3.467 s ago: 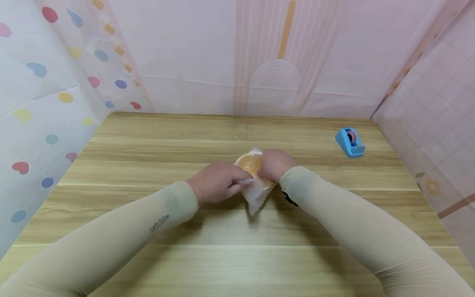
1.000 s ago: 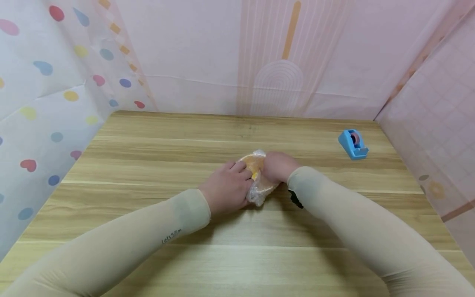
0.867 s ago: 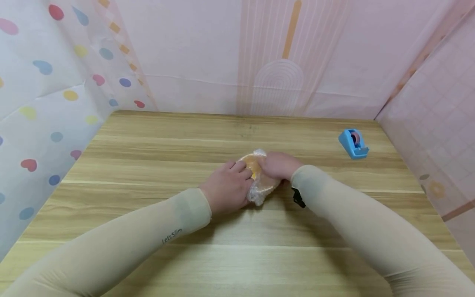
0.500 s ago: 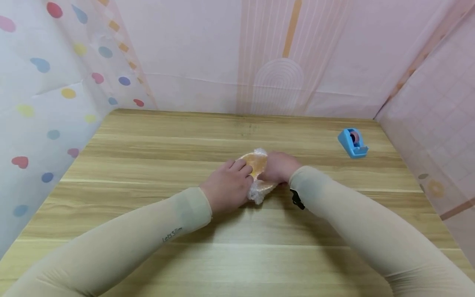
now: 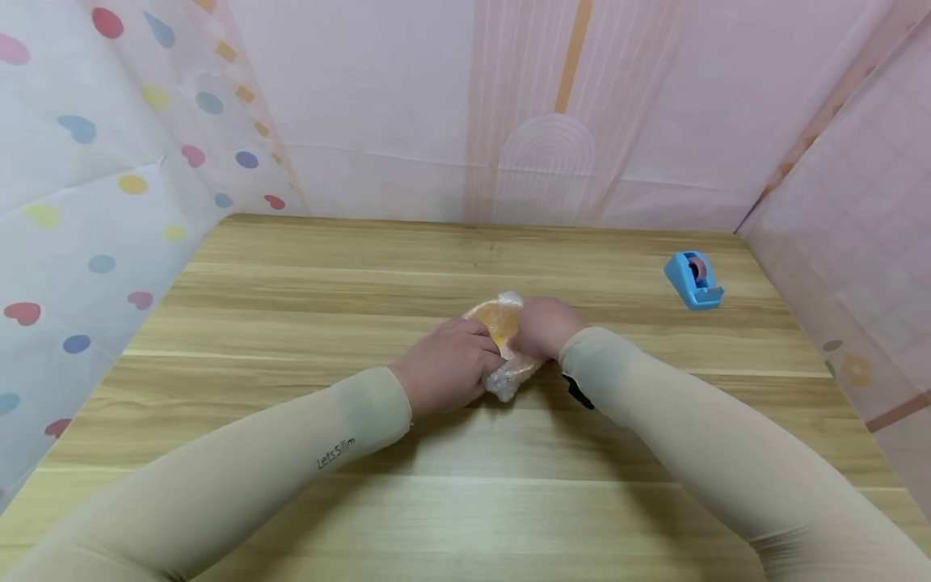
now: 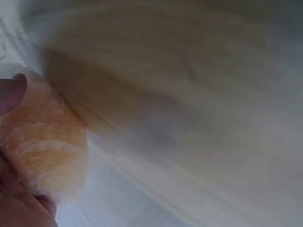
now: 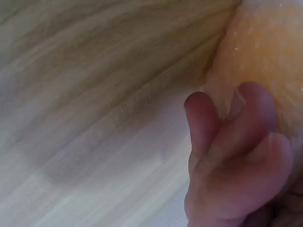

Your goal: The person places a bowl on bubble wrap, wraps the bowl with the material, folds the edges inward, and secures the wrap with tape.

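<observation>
An orange-yellow item wrapped in clear bubble wrap (image 5: 500, 317) lies near the middle of the table, between both hands. My left hand (image 5: 449, 364) grips its left side; the left wrist view has the thumb on one edge of the bubble-wrapped bundle (image 6: 49, 146) and fingers on the opposite edge. On the right side my right hand (image 5: 545, 327) holds the wrap, knuckles upward. Its fingers are curled in the right wrist view, where the right hand (image 7: 236, 156) lies against the bundle (image 7: 265, 47). A crumpled end of wrap sticks out toward the front. The item's exact kind is hidden by the wrap.
A blue tape dispenser (image 5: 693, 281) with a pinkish roll stands at the back right of the wood-grain table (image 5: 465, 517). Patterned sheets hang behind the table (image 5: 378, 97) and along both sides.
Since the earliest frame, the front corner of wrap has become shorter and bunched, and my left hand has shifted right. In the last half second the left fingers drew in and the right hand turned slightly.
</observation>
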Demonstrator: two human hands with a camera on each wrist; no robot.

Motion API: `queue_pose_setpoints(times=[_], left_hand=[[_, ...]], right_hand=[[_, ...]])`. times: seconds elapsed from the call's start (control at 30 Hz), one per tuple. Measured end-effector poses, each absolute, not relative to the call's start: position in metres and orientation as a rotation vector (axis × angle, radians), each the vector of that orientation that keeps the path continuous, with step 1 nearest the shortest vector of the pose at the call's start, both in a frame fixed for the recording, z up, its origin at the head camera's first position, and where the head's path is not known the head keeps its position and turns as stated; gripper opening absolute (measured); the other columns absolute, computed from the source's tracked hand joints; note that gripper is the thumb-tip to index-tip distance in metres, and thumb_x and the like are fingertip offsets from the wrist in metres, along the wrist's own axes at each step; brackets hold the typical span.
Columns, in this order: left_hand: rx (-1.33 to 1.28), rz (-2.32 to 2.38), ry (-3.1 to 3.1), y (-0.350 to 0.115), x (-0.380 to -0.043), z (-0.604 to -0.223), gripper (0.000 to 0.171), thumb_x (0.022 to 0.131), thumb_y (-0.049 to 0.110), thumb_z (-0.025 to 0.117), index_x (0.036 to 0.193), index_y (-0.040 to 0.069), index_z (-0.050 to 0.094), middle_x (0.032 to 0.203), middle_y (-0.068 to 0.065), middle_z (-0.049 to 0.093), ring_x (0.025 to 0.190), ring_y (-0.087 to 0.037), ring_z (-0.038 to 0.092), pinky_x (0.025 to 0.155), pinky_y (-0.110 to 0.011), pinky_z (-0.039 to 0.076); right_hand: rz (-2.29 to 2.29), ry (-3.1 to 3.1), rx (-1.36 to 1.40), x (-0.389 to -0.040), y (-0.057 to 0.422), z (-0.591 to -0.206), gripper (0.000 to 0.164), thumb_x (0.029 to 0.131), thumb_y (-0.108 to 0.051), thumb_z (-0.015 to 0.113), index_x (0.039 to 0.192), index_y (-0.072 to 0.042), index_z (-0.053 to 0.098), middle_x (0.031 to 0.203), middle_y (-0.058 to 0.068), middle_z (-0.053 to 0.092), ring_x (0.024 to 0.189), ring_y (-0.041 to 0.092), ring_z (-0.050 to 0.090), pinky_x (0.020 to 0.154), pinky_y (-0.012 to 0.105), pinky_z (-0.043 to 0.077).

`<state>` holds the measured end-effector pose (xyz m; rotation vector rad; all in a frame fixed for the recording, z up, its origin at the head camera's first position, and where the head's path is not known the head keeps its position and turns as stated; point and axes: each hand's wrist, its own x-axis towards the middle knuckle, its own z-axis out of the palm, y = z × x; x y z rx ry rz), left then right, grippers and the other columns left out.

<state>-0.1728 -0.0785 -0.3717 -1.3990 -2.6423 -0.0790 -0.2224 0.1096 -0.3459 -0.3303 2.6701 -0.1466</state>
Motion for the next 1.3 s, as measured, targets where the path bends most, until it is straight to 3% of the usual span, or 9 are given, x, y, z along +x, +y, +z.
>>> queue_pose_setpoints(times=[0.1, 0.27, 0.33, 0.6, 0.9, 1.0, 1.13, 1.3], left_hand=[[-1.405, -0.064, -2.673, -0.078, -0.174, -0.371, 0.018, 0.093, 0.014, 0.066, 0.090, 0.025, 0.079, 0.106, 0.014, 0.078, 0.112, -0.019, 0.062, 0.111, -0.041, 0.045], [-1.401, -0.003, -2.729, -0.077, -0.173, -0.369, 0.016, 0.094, 0.017, 0.066, 0.095, 0.024, 0.080, 0.112, 0.010, 0.076, 0.115, -0.021, 0.059, 0.111, -0.042, 0.044], [-1.396, 0.021, -2.751, -0.076, -0.173, -0.368, 0.015, 0.094, 0.019, 0.066, 0.098, 0.024, 0.080, 0.113, 0.009, 0.075, 0.116, -0.021, 0.058, 0.111, -0.042, 0.043], [-1.343, 0.125, -2.768, -0.072, -0.170, -0.367, 0.017, 0.097, 0.027, 0.063, 0.097, 0.020, 0.078, 0.110, 0.003, 0.072, 0.110, -0.023, 0.057, 0.108, -0.042, 0.044], [-1.321, 0.150, -2.777, -0.071, -0.170, -0.369, 0.020, 0.098, 0.033, 0.063, 0.099, 0.019, 0.077, 0.109, 0.002, 0.069, 0.111, -0.024, 0.055, 0.108, -0.042, 0.043], [-1.324, 0.143, -2.775, -0.072, -0.170, -0.370, 0.018, 0.097, 0.031, 0.064, 0.100, 0.019, 0.077, 0.109, 0.002, 0.069, 0.111, -0.023, 0.054, 0.108, -0.042, 0.043], [-1.326, 0.134, -2.768, -0.073, -0.171, -0.369, 0.018, 0.096, 0.031, 0.066, 0.102, 0.020, 0.078, 0.110, 0.002, 0.069, 0.111, -0.024, 0.055, 0.109, -0.044, 0.044], [-1.335, 0.136, -2.773, -0.073, -0.173, -0.368, 0.020, 0.096, 0.032, 0.067, 0.106, 0.020, 0.079, 0.115, 0.003, 0.071, 0.116, -0.024, 0.056, 0.111, -0.045, 0.044]], right_hand=[[-0.127, 2.664, -0.365, -0.223, 0.110, -0.346, 0.042, 0.103, -0.039, 0.063, 0.109, 0.001, 0.075, 0.120, 0.017, 0.071, 0.097, 0.026, 0.069, 0.094, 0.042, 0.057], [-0.261, 2.549, -0.320, -0.225, 0.115, -0.345, 0.043, 0.109, -0.039, 0.051, 0.101, 0.000, 0.068, 0.088, 0.012, 0.069, 0.060, 0.019, 0.066, 0.056, 0.033, 0.058], [-0.342, 2.495, -0.269, -0.226, 0.117, -0.343, 0.038, 0.110, -0.036, 0.049, 0.101, -0.002, 0.064, 0.076, 0.008, 0.065, 0.052, 0.017, 0.062, 0.049, 0.030, 0.055], [-0.410, 2.435, -0.238, -0.226, 0.123, -0.339, 0.019, 0.104, -0.020, 0.048, 0.099, -0.005, 0.058, 0.061, 0.003, 0.058, 0.049, 0.014, 0.055, 0.044, 0.026, 0.048], [-0.405, 2.448, -0.251, -0.224, 0.124, -0.340, 0.020, 0.104, -0.019, 0.047, 0.095, -0.005, 0.058, 0.057, 0.001, 0.055, 0.045, 0.013, 0.051, 0.041, 0.025, 0.045], [-0.477, 2.439, -0.228, -0.224, 0.126, -0.340, 0.023, 0.107, -0.025, 0.045, 0.100, -0.006, 0.057, 0.060, 0.002, 0.056, 0.047, 0.014, 0.052, 0.043, 0.026, 0.045], [-0.579, 2.439, -0.204, -0.223, 0.132, -0.339, 0.040, 0.112, -0.042, 0.034, 0.110, -0.009, 0.056, 0.065, 0.004, 0.055, 0.050, 0.016, 0.053, 0.045, 0.028, 0.047], [-0.610, 2.455, -0.218, -0.222, 0.138, -0.337, 0.057, 0.112, -0.055, 0.026, 0.117, -0.010, 0.060, 0.068, 0.006, 0.057, 0.054, 0.018, 0.054, 0.048, 0.030, 0.049]])
